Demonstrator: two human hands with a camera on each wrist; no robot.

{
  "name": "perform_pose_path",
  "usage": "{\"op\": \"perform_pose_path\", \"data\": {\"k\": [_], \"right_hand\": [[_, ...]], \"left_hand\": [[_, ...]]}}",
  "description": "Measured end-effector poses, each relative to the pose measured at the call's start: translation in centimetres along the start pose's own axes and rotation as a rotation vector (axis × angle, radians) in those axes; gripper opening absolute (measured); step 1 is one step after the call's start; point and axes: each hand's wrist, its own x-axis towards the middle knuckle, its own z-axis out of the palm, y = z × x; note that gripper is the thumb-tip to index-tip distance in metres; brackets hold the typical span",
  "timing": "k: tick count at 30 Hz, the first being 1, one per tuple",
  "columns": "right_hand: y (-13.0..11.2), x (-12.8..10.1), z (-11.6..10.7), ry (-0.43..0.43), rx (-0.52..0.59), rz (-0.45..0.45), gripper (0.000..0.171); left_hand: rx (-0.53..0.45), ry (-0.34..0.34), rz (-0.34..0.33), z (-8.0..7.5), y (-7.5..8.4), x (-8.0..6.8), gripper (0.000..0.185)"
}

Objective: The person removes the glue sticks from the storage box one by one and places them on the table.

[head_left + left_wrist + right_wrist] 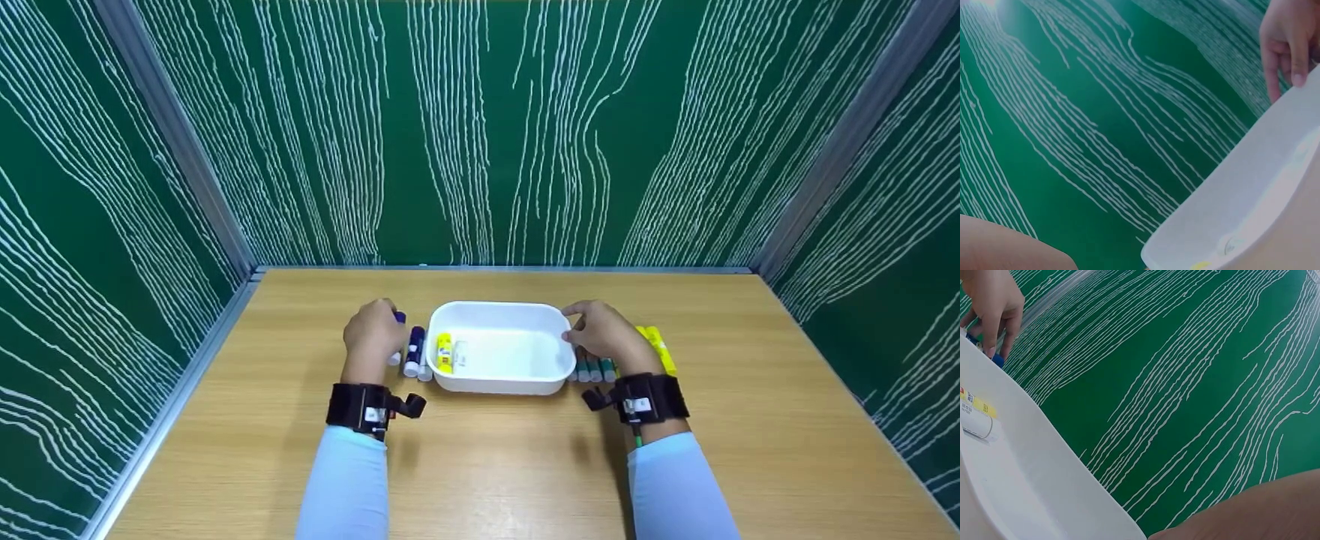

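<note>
A white plastic tray [517, 384] lies in the middle of the table, holding a yellow glue stick [445, 352] and a white glue stick [460, 354] at its left end. My left hand [373, 328] is left of the tray. Its thumb and fingers pinch a dark blue and white glue stick [400, 318], mostly hidden by the hand; the blue end [997, 360] shows in the right wrist view. With thumb and finger my right hand [604, 330] grips the tray's right rim, as the left wrist view also shows.
Between the left hand and tray lies another blue glue stick [414, 351], with a whitish one [425, 372] partly under the rim. Several green-and-grey sticks [595, 369] lie right of the tray, yellow ones [658, 346] beyond. Green line-patterned panels [510, 135] enclose the table's back and sides.
</note>
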Motion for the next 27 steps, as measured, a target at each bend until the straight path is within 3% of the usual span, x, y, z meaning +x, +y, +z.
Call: {"op": "perform_pose_path", "data": {"k": [14,27], "right_hand": [[-0.3,-0.1,-0.1,-0.004,0.015,0.030,0.053],[-0.5,-0.1,-0.1,-0.009,0.021,0.033,0.053]], "left_hand": [[0.031,-0.004,-0.017,2.2,-1.2,0.9,0.044],[0.037,-0.037,-0.032,2.2,-1.2,0.9,0.047]]}}
